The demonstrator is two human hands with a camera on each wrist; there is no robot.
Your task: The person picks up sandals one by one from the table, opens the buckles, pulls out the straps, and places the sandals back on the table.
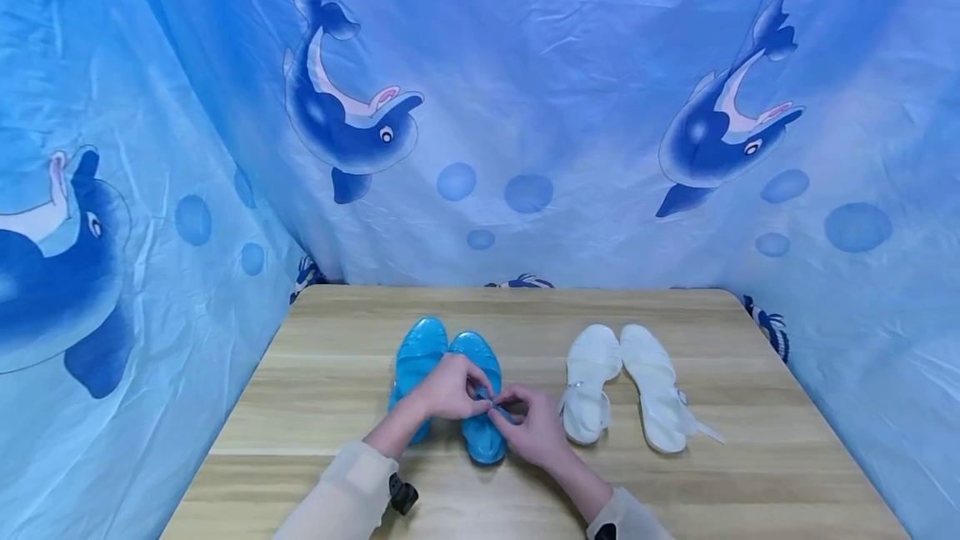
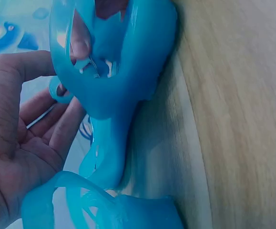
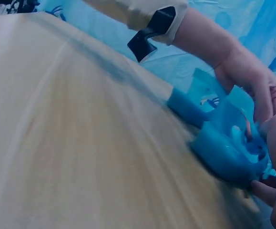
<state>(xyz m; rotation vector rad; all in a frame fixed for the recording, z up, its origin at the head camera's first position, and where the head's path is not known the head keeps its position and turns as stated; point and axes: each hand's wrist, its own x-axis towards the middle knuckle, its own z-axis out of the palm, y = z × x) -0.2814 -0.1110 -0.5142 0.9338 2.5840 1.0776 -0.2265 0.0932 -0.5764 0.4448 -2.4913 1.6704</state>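
Two blue jelly sandals lie side by side on the table, the left one (image 1: 422, 347) and the right one (image 1: 483, 447). Over the right sandal's outer side, my left hand (image 1: 452, 387) and right hand (image 1: 534, 426) meet fingertip to fingertip. Each pinches the ankle strap where it fastens. In the left wrist view a small metal buckle (image 2: 96, 67) shows through the strap loop (image 2: 56, 38). The blue sandal's heel (image 3: 219, 150) faces the camera in the right wrist view. My fingers hide part of the strap, so how far it is threaded I cannot tell.
A pair of white sandals stands to the right: one (image 1: 592, 361) has its strap looped round the heel, the other (image 1: 654, 394) has its strap sticking outward. The wooden table (image 1: 315, 415) ends at a blue dolphin-print curtain (image 1: 540, 107) behind and at both sides.
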